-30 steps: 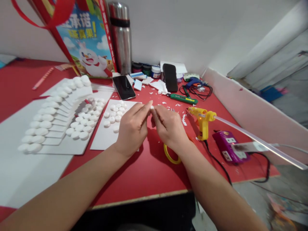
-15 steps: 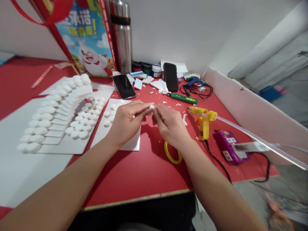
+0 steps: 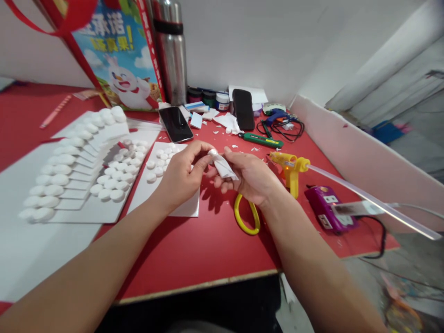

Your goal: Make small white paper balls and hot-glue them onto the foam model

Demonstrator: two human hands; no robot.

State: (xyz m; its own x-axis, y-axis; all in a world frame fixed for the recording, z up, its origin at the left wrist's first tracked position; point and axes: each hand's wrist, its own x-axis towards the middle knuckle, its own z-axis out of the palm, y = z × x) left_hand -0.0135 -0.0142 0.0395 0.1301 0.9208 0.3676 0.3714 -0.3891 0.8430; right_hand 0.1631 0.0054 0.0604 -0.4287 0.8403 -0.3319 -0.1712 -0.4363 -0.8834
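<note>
My left hand (image 3: 182,175) and my right hand (image 3: 251,175) meet over the red table (image 3: 204,249). Between them is a small white foam strip (image 3: 222,166). The right hand lies palm up with the strip resting across its fingers. My left thumb and forefinger pinch the strip's upper end, where a small round white piece sits. A white card (image 3: 152,194) with several small white foam discs lies just left of the left hand. Yellow-handled scissors (image 3: 247,216) lie on the table under my right wrist.
A yellow glue gun (image 3: 290,170) with a long glue stick stands right of my hands, beside a purple power strip (image 3: 328,210). More cards with white discs (image 3: 69,171) lie at left. Two phones, a green cutter (image 3: 262,140), a steel flask (image 3: 171,51) and a printed bag stand behind.
My right hand has turned palm up, so the white strip now shows across its fingers. Both hands stay close together; the view has shifted slightly.
</note>
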